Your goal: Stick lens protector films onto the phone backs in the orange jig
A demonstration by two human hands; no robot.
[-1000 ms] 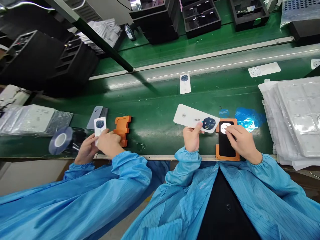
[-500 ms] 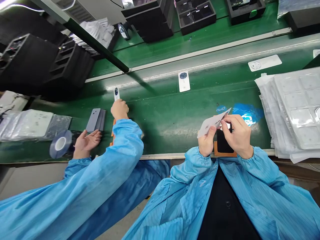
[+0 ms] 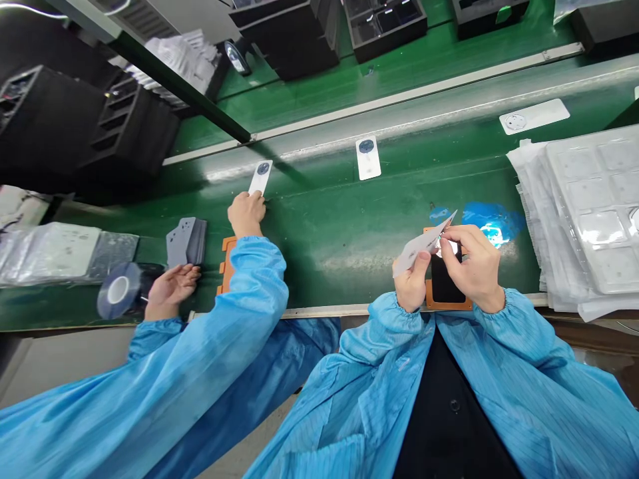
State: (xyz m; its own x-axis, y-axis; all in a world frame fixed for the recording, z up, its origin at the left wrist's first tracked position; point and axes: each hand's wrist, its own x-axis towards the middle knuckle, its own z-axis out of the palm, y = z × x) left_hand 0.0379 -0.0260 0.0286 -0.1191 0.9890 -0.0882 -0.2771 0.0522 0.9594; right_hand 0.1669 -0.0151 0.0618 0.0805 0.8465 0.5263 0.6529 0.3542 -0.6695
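1. Panel [image 3: 415,255], near right by the jig [image 3: 449,305], tilts in the left hand's [image 3: 413,285] grasp; a loosened hold could drop it.
2. Right hand [image 3: 472,266] curls at its right edge, grip impossible to tell; uneven pulling could crease the panel.

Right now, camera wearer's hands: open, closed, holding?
Left hand: closed, holding the white panel.
Right hand: fingers at the panel's edge; grip cannot be told.

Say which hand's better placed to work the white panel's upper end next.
Probably right: the right hand is beside that end, while the left hand holds the white panel lower down.
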